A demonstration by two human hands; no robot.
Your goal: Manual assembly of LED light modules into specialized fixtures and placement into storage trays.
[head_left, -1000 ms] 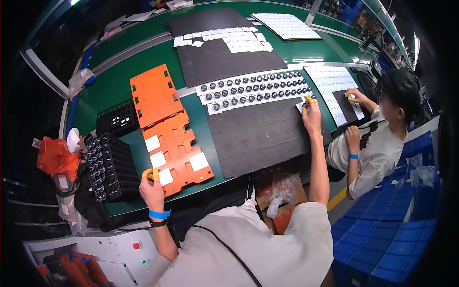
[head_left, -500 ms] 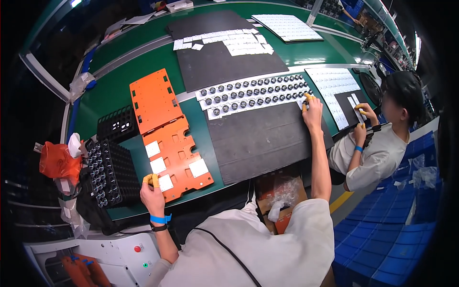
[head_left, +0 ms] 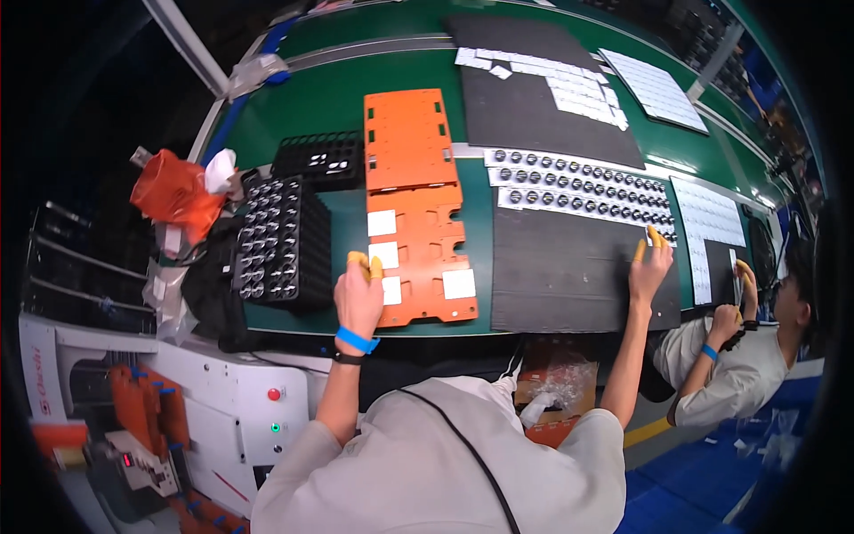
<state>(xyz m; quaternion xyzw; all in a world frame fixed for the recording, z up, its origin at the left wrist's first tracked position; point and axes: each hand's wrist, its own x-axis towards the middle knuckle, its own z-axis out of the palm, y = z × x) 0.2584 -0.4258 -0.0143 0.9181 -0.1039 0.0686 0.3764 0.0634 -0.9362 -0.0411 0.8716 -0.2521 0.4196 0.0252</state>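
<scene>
My left hand (head_left: 358, 298), with yellow finger covers, rests at the left edge of an orange fixture board (head_left: 422, 254). Its thumb and forefinger are apart beside a white square plate (head_left: 382, 255); I see nothing held. Other white plates lie on the board, one of them at its right side (head_left: 459, 284). My right hand (head_left: 652, 267) reaches the right end of the rows of round black lens-like parts (head_left: 578, 182) on white strips. Its yellow-covered thumb and forefinger sit either side of a small white piece (head_left: 649, 235), partly hidden.
Black racks (head_left: 307, 254) of clear round parts stand left of the board, with an orange bag (head_left: 176, 191) beyond. A dark mat (head_left: 569, 276) lies below the rows. At right a co-worker (head_left: 743, 356) handles a white strip beside a white sheet (head_left: 703, 218).
The view has swung left, so the bench appears further right. My left hand has moved up along the board's edge beside the plates. My right hand stays at the rows' right end.
</scene>
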